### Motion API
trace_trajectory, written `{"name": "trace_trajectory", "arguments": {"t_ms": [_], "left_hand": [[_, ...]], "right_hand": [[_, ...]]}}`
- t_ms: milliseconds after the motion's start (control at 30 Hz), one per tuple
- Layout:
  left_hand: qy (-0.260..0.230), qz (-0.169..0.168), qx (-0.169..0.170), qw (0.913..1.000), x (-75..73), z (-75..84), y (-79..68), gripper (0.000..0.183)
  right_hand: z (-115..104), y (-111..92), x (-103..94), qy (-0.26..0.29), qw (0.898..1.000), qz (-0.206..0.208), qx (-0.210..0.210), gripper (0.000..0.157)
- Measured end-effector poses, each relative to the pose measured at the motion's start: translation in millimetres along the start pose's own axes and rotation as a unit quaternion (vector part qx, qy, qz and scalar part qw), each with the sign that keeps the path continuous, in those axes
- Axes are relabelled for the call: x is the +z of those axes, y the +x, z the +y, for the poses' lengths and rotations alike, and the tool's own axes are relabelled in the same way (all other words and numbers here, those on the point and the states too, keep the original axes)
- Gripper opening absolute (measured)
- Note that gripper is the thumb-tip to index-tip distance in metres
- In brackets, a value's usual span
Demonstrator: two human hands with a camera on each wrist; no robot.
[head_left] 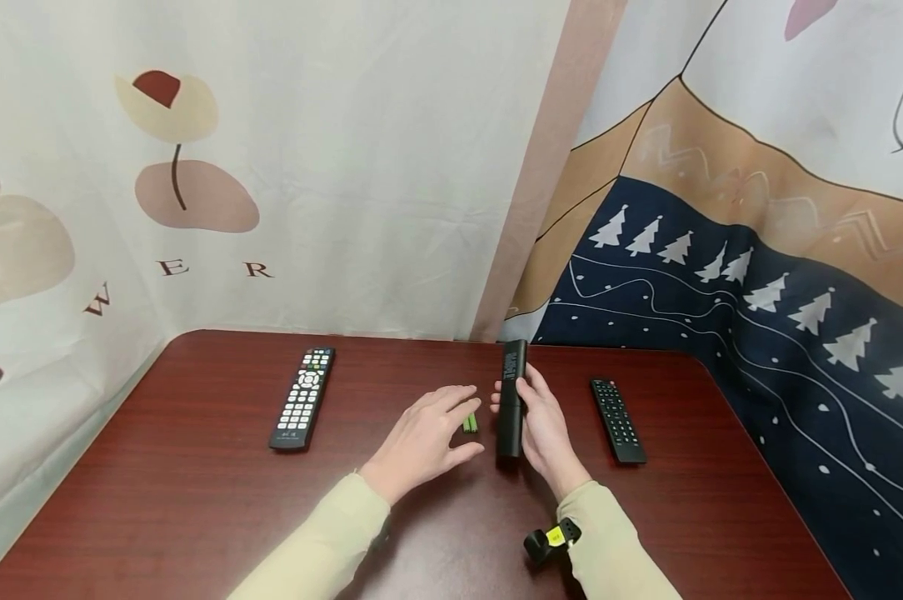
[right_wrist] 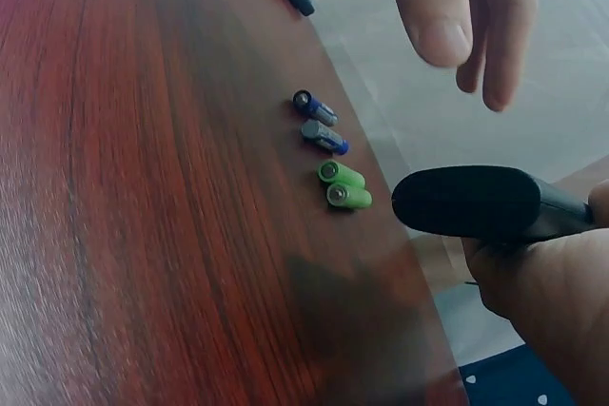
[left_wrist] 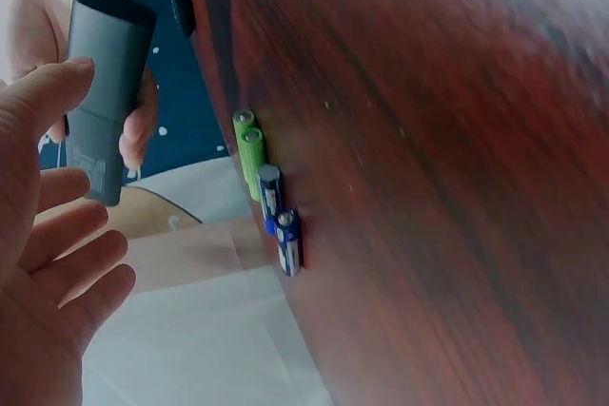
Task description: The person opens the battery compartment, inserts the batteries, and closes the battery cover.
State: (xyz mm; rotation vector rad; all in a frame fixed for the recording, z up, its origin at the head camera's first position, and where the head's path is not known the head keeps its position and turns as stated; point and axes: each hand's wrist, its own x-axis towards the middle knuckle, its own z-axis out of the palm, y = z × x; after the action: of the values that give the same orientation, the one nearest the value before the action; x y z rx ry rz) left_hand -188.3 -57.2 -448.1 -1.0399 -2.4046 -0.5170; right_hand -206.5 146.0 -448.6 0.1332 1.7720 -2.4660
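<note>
A black remote control [head_left: 509, 417] is gripped in my right hand [head_left: 549, 433], raised over the table with its long side running away from me. Small printed text shows near its far end. My left hand [head_left: 425, 437] hovers just left of the remote, fingers spread and holding nothing. Partly hidden behind that hand in the head view, two green batteries [head_left: 470, 423] lie on the table. The left wrist view also shows two blue-and-silver batteries [left_wrist: 271, 199] in line with the green ones.
On the dark red wooden table [head_left: 197, 500], a larger black remote with white buttons [head_left: 300, 400] lies at the left. Another slim black remote [head_left: 618, 422] lies right of my right hand. Printed curtains [head_left: 346, 208] hang along the table's back edge.
</note>
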Motion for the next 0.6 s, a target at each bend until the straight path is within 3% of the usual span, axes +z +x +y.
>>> {"name": "trace_trajectory", "arguments": {"t_ms": [600], "left_hand": [[0.019,0.006,-0.017,0.9996,-5.0,-15.3,-5.0,0.057]], "right_hand": [[-5,1,-16.6,-0.069,0.997,0.027,-0.006,0.050]]}}
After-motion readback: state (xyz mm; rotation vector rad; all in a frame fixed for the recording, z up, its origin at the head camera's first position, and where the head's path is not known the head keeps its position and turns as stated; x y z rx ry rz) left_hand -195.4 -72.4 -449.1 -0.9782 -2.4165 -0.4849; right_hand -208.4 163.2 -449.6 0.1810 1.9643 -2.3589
